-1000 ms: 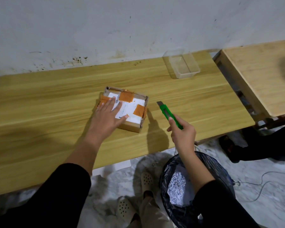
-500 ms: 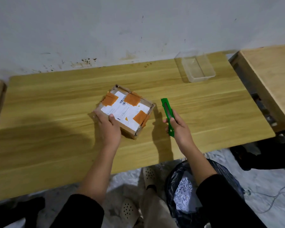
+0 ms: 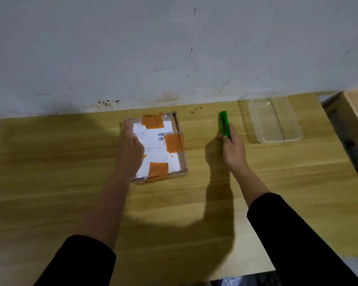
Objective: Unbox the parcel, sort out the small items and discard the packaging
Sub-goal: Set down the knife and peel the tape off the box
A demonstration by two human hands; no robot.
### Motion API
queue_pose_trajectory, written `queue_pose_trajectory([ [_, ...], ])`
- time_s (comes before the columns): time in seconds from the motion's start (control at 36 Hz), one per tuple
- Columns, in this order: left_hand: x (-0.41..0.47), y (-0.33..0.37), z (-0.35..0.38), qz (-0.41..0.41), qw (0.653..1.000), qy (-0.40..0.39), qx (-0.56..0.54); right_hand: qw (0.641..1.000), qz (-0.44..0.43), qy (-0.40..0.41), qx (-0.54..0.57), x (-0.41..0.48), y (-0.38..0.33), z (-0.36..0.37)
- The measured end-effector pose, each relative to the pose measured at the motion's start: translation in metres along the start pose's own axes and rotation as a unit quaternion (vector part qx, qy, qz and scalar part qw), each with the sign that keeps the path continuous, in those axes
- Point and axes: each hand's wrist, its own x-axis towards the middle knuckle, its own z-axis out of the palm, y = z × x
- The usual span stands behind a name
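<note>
The left hand (image 3: 130,150) rests flat, fingers straight, on the taped parcel (image 3: 159,145) on the desk (image 3: 50,182). The right hand (image 3: 234,147) grips a green knife (image 3: 224,122), fingers curled round it, beside the parcel.

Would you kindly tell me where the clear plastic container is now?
In the head view, the clear plastic container sits far right on the table, near the wall, just right of the green knife.

The parcel (image 3: 163,145) is turned straight now and sits closer to the wall (image 3: 174,48). The left grip (image 3: 130,149) lies flat on its top instead of holding its near corner. The right grip (image 3: 232,149) and its green knife (image 3: 224,124) are nearer the clear tub (image 3: 275,118).
</note>
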Motion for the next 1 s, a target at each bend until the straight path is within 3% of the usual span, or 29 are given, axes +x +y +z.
queue_pose_trajectory([
  [0.42, 0.006, 0.015, 0.011, -0.002, 0.998, 0.051, 0.042, 0.980, -0.085, 0.044, -0.177, 0.036, -0.001, 0.014],
  [0.58, -0.021, 0.016, 0.020, -0.064, 0.994, 0.068, 0.051, 0.975, -0.113, 0.060, -0.182, 0.021, 0.005, 0.010],
  [0.75, -0.048, 0.004, 0.024, 0.039, 0.985, 0.128, 0.106, 0.969, -0.139, 0.052, -0.198, 0.021, 0.002, 0.015],
  [0.92, -0.041, -0.005, 0.010, 0.090, 0.988, 0.082, 0.095, 0.960, -0.209, 0.079, -0.171, 0.022, -0.025, 0.023],
  [1.0, -0.028, -0.007, -0.003, 0.085, 0.994, 0.008, 0.070, 0.969, -0.221, -0.033, -0.108, 0.024, -0.046, 0.038],
])
